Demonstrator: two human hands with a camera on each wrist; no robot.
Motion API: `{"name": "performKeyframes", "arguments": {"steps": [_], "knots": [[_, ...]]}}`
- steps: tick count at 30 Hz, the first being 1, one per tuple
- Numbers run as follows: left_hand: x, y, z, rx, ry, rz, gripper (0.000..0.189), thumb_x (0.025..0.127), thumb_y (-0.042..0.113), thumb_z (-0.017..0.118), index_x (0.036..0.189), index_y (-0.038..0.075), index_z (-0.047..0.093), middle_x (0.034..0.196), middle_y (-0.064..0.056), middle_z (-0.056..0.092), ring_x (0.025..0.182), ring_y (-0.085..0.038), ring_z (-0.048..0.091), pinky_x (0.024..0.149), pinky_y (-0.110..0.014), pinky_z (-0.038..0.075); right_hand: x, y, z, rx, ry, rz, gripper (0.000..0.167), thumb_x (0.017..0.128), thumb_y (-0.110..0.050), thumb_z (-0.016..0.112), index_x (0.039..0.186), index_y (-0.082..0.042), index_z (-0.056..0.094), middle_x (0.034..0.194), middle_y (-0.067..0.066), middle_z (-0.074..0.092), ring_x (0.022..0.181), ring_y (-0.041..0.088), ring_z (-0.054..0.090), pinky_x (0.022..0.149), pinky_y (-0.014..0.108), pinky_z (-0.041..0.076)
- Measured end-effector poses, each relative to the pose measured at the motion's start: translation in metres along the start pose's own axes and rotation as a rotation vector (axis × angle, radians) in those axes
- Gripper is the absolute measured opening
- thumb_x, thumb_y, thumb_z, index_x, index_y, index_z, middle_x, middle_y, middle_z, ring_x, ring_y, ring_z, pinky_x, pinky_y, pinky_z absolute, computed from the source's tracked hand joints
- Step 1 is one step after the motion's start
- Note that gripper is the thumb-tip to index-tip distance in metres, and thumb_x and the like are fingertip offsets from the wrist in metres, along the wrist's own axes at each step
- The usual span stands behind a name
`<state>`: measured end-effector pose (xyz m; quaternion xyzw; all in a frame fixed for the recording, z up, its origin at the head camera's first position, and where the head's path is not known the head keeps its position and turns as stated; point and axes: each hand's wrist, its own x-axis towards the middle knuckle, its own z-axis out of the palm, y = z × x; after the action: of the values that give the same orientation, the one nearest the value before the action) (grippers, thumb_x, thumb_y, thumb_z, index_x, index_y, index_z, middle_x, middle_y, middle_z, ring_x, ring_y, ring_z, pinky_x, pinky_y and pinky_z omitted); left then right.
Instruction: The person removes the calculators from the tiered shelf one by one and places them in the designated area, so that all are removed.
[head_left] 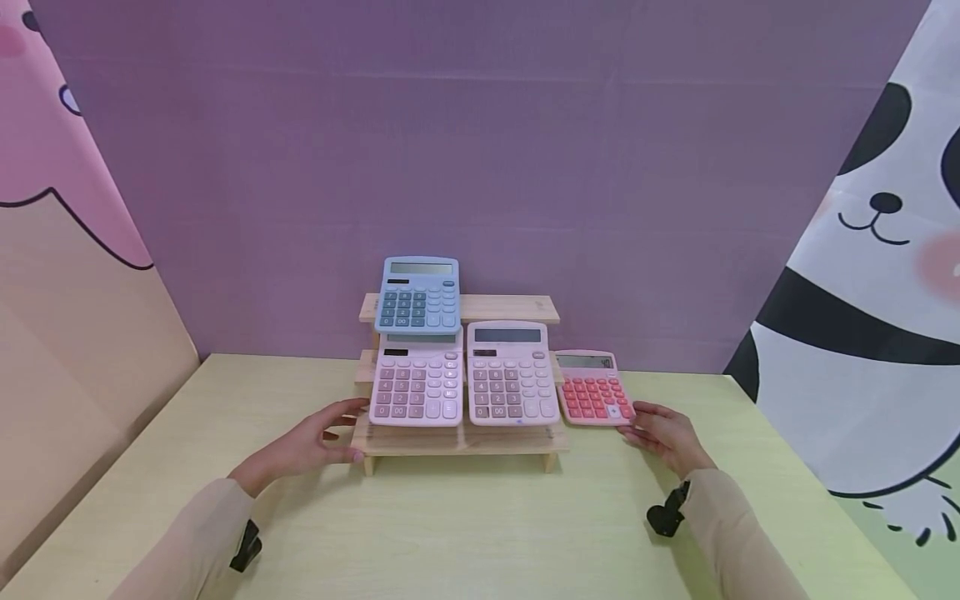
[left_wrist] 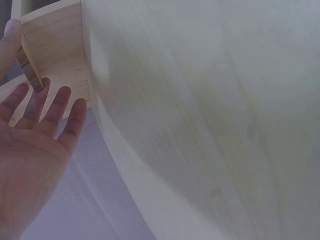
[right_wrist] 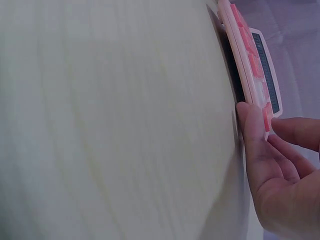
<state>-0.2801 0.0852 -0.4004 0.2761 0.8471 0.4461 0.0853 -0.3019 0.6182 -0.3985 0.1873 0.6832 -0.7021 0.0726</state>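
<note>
My left hand is at the left end of a wooden tiered rack, thumb by its lower front corner. In the left wrist view the fingers are fairly straight, the tips at the rack's wooden side. My right hand pinches the lower right corner of a pink calculator with coral keys, which lies beside the rack. In the right wrist view this calculator shows edge-on. A blue calculator leans on the top tier. Below stand a pink-lilac calculator and another pink-lilac calculator.
The pale wooden table bears the rack. A purple backdrop rises behind it. A panel with a panda picture stands on the right, and a pink and beige panel on the left.
</note>
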Motion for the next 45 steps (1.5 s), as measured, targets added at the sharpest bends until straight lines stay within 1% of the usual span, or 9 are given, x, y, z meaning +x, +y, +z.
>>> {"name": "performKeyframes", "arguments": {"steps": [6,13,24,26,30,34,38,42,45], "knots": [[0.000,0.000,0.001,-0.012,0.005,-0.024,0.081,0.079,0.028,0.071,0.142,0.007,0.026,0.146,-0.016,0.029,0.126,-0.041,0.037,0.098,-0.055,0.040,-0.001,0.000,-0.002,-0.023,-0.043,-0.021,0.054,0.093,-0.006,0.048,0.141,0.004,0.024,0.097,0.004,0.060,0.079,0.014,0.068,0.076,0.028,0.056],[0.001,-0.001,0.001,-0.005,0.005,-0.025,0.082,0.078,0.029,0.071,0.142,0.007,0.026,0.146,-0.016,0.029,0.125,-0.041,0.037,0.097,-0.056,0.040,-0.005,0.001,-0.005,-0.026,-0.071,-0.020,0.053,0.094,-0.006,0.046,0.141,0.004,0.024,0.101,0.004,0.059,0.082,0.014,0.068,0.077,0.028,0.055],[0.000,-0.003,0.001,-0.006,0.008,-0.021,0.081,0.079,0.027,0.071,0.142,0.007,0.026,0.146,-0.016,0.029,0.126,-0.042,0.037,0.097,-0.056,0.040,-0.014,-0.006,-0.008,-0.053,-0.073,-0.016,0.057,0.093,-0.009,0.049,0.141,0.005,0.022,0.118,0.014,0.053,0.083,0.016,0.069,0.075,0.029,0.056],[0.000,-0.003,0.001,-0.008,0.007,-0.024,0.080,0.079,0.027,0.071,0.142,0.008,0.026,0.146,-0.015,0.029,0.126,-0.041,0.037,0.097,-0.055,0.040,-0.017,-0.008,-0.009,-0.047,-0.063,-0.011,0.058,0.092,-0.010,0.052,0.141,0.005,0.022,0.116,0.014,0.054,0.083,0.016,0.068,0.075,0.028,0.056],[0.000,-0.002,0.001,-0.011,0.007,-0.031,0.080,0.079,0.028,0.071,0.142,0.008,0.026,0.146,-0.015,0.029,0.126,-0.041,0.037,0.097,-0.055,0.040,-0.021,-0.012,-0.012,-0.029,-0.057,-0.009,0.060,0.091,-0.011,0.054,0.140,0.005,0.023,0.105,0.008,0.060,0.086,0.018,0.068,0.079,0.029,0.055],[0.000,-0.001,0.001,-0.007,0.007,-0.033,0.080,0.079,0.027,0.071,0.143,0.008,0.026,0.146,-0.016,0.028,0.126,-0.041,0.036,0.098,-0.056,0.039,-0.023,-0.016,-0.016,-0.028,-0.059,-0.023,0.055,0.094,-0.009,0.047,0.141,0.005,0.022,0.099,0.003,0.062,0.088,0.016,0.067,0.085,0.030,0.053],[0.000,-0.001,0.000,0.001,0.009,-0.026,0.080,0.079,0.026,0.071,0.142,0.007,0.026,0.146,-0.017,0.028,0.125,-0.042,0.037,0.097,-0.056,0.039,-0.024,-0.020,-0.017,-0.062,-0.057,-0.043,0.051,0.096,-0.009,0.040,0.141,0.003,0.022,0.101,0.000,0.063,0.089,0.013,0.066,0.086,0.028,0.052],[0.000,-0.001,0.001,0.002,0.003,-0.011,0.080,0.080,0.027,0.070,0.142,0.005,0.025,0.145,-0.019,0.028,0.124,-0.044,0.037,0.096,-0.057,0.040,-0.026,-0.024,-0.017,-0.106,-0.066,-0.080,0.050,0.097,-0.011,0.040,0.141,0.004,0.023,0.105,0.001,0.064,0.092,0.013,0.066,0.084,0.027,0.053],[0.000,-0.002,0.001,-0.006,0.003,-0.018,0.080,0.079,0.027,0.071,0.142,0.007,0.026,0.146,-0.017,0.029,0.125,-0.043,0.037,0.096,-0.056,0.040,-0.028,-0.028,-0.016,-0.141,-0.082,-0.108,0.050,0.097,-0.013,0.042,0.141,0.003,0.025,0.111,0.002,0.064,0.101,0.017,0.064,0.083,0.025,0.053]]}}
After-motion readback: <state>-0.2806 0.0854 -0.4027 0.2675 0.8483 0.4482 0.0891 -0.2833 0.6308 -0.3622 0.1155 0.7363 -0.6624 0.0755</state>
